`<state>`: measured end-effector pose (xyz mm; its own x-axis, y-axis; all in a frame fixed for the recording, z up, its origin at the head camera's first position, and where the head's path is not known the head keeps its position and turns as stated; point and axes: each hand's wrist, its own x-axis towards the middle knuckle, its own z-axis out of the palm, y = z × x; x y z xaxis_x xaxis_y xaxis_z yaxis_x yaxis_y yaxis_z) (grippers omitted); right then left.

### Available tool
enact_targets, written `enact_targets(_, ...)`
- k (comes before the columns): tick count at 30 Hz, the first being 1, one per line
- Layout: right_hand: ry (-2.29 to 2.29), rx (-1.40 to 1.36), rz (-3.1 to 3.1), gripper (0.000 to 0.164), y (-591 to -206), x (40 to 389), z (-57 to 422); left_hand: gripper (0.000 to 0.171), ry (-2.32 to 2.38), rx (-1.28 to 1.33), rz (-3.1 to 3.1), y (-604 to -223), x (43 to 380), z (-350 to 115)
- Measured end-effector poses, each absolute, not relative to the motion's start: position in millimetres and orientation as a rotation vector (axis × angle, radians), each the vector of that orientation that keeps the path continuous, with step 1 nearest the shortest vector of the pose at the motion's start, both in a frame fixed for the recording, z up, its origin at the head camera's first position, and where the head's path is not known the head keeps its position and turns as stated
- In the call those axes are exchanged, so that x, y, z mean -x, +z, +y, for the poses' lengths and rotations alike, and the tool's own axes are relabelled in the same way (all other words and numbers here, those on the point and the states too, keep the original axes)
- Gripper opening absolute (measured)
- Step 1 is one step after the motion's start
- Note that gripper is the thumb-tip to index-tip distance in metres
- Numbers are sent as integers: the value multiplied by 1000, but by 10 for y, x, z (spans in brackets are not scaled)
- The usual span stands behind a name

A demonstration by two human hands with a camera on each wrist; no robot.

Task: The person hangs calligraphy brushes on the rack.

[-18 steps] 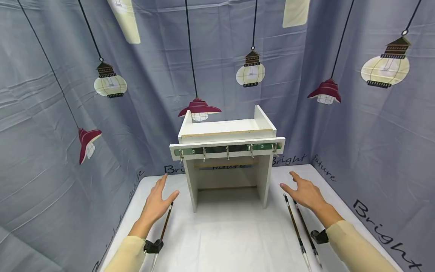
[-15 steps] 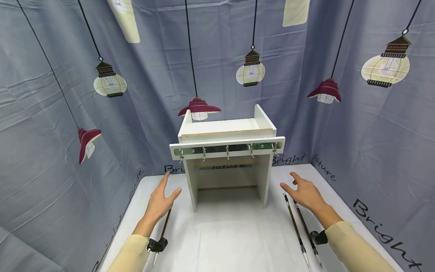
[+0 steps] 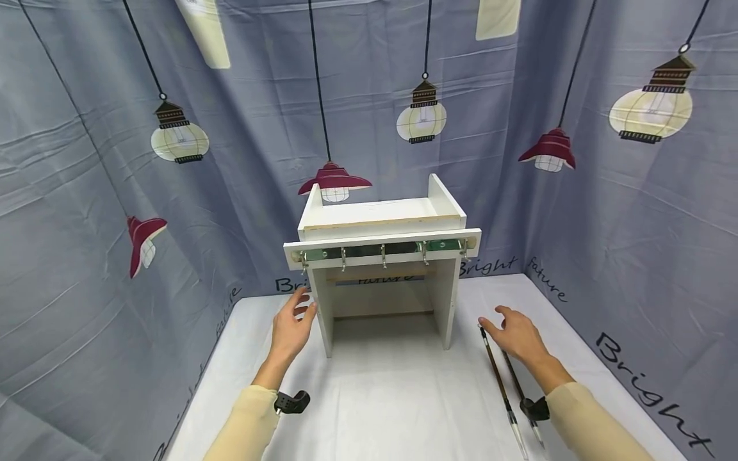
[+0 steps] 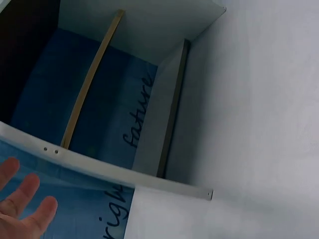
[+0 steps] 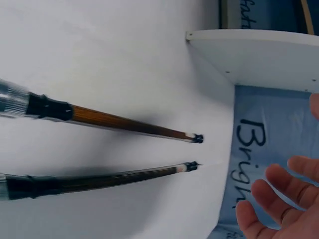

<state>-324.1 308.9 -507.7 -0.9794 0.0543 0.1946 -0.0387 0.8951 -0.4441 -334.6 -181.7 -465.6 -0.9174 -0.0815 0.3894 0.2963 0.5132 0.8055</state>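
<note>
A white wooden rack (image 3: 382,214) stands on the table, with a hook rail (image 3: 363,251) across its front. My left hand (image 3: 290,330) is just left of the rack's left side panel, its fingers loosely bent around nothing. In the left wrist view, fingertips (image 4: 29,186) show beside that panel (image 4: 149,178). To the rack's right, my right hand (image 3: 517,334) hovers with relaxed fingers over the upper ends of two calligraphy brushes, one brown (image 3: 497,376) and one dark (image 3: 513,374). The right wrist view shows the brown brush (image 5: 124,121) and dark brush (image 5: 124,178) lying apart from the fingers (image 5: 264,194).
The white tabletop (image 3: 380,410) extends in front of the rack. A grey-blue curtain (image 3: 254,147) printed with lamps surrounds the table at the back and sides. Several metal hooks jut forward from the rail.
My left hand has moved right and closer to the rack, its fingers bending more. A brush beside the left forearm is now hidden. My right hand has dipped slightly towards the brushes.
</note>
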Motion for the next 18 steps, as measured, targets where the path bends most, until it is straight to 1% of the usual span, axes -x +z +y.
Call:
enact_targets(4,688,71,-2870,73,-5191,3239,3130,51,-1397,186,-2356,-4678,3385,-1778)
enact_targets(9,678,188,-2892,61,-5343,3247,3153,53,-1421,180,-2343,-4703,3417,-1740)
enact_targets(18,668,327,-2931,53,-5554,3225,3160,54,-1441,134,-2339,-4712,3445,-1652)
